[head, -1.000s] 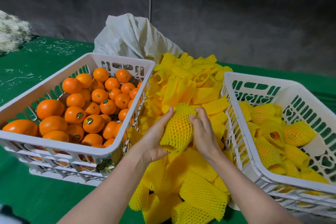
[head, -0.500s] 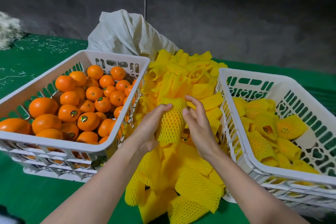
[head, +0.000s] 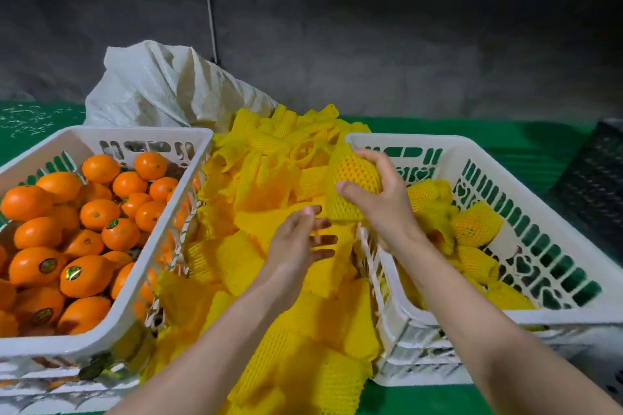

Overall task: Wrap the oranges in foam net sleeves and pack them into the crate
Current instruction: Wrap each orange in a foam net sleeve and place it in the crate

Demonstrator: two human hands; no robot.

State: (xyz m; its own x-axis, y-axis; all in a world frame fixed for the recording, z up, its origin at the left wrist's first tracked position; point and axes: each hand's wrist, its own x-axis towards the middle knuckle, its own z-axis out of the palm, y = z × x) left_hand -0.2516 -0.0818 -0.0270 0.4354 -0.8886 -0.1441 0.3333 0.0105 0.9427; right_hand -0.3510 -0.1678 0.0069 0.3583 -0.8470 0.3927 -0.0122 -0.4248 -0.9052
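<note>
My right hand (head: 387,202) grips a wrapped orange (head: 352,178) in a yellow foam net sleeve, held over the left rim of the right white crate (head: 421,141). Several wrapped oranges (head: 475,229) lie inside that crate. My left hand (head: 300,246) hovers with straight fingers and holds nothing, just below and left of the wrapped orange, above the pile of yellow foam sleeves (head: 256,199). The left white crate (head: 111,135) is full of bare oranges (head: 94,212).
A white woven sack (head: 161,84) lies behind the sleeve pile. A dark crate (head: 596,178) stands at the far right edge. Green cloth (head: 526,141) covers the table, and a grey wall rises behind it.
My right hand has carried the wrapped orange rightward to the right crate's rim. My left hand has let go of it and now hangs over the sleeve pile.
</note>
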